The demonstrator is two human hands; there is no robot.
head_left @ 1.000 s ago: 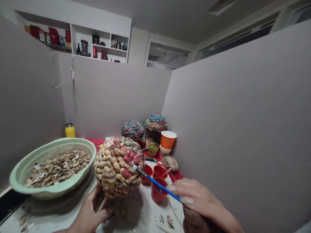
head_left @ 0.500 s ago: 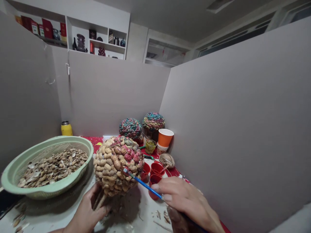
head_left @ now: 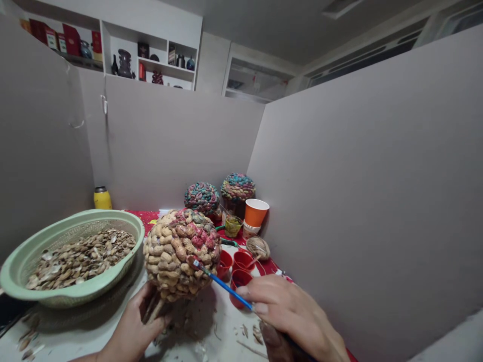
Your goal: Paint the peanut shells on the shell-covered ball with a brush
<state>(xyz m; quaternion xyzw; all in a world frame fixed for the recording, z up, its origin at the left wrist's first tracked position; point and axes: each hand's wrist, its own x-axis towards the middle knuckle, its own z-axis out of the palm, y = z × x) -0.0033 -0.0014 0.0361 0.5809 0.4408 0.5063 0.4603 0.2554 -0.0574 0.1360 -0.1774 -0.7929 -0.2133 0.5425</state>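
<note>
A ball covered in peanut shells tilts on a thin stick above the table. Its upper right bears pink-red and some dark greenish paint; the rest is bare tan shell. My left hand is closed around the stick, just below the ball. In my right hand is a blue-handled paintbrush, pinched between thumb and fingers. The brush tip meets a shell on the ball's front right side, which shows reddish paint. Red cups stand behind the brush, one partly hidden by my right fingers.
At left stands a green basket of broken shells. Two painted shell balls stand at the back near an orange cup, a cup of yellow-green stuff and a twine coil. Grey partitions enclose the table; shell scraps lie about.
The ball has shifted very slightly left in view, as has the background. More red shows on the shell at the brush tip. Both hands keep their grips.
</note>
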